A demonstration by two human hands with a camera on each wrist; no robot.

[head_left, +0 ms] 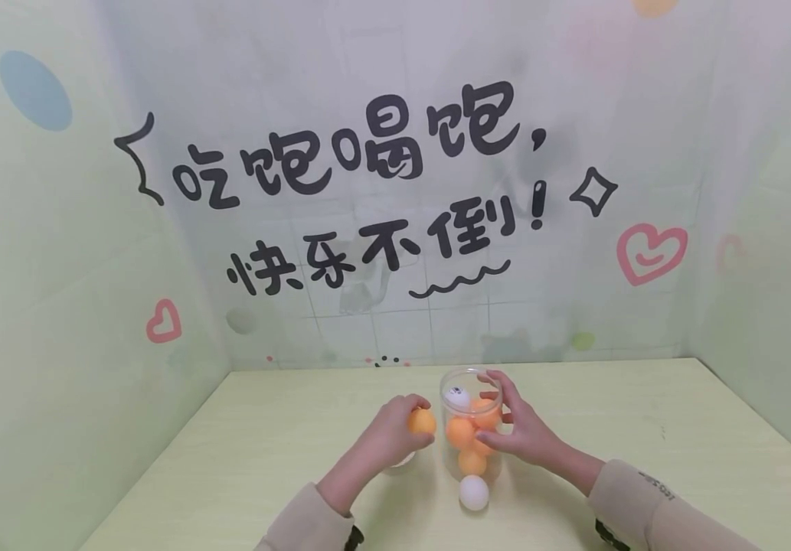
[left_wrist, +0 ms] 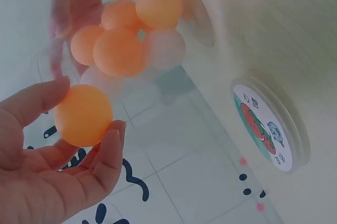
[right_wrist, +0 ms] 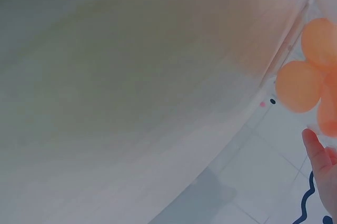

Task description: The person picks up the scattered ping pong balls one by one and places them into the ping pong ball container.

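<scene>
My left hand (head_left: 390, 435) pinches an orange ping-pong ball (head_left: 422, 422) between thumb and fingertips, just left of a clear jar (head_left: 449, 453). The jar stands upright, its top uncovered, with several orange balls (head_left: 462, 432) and a white ball (head_left: 458, 396) with a dark print inside. My right hand (head_left: 531, 430) grips the jar from its right side, thumb at the front and fingers round the back. Another white ball (head_left: 474, 492) sits right in front of the jar's base. Partly hidden under my left hand lies a round lid (left_wrist: 266, 126) with a strawberry picture.
The pale wooden table (head_left: 285, 428) ends at a white back wall (head_left: 395, 337) with printed dark characters. Side walls (head_left: 57, 344) enclose it on both sides. Beige sleeves (head_left: 643, 497) cover my forearms.
</scene>
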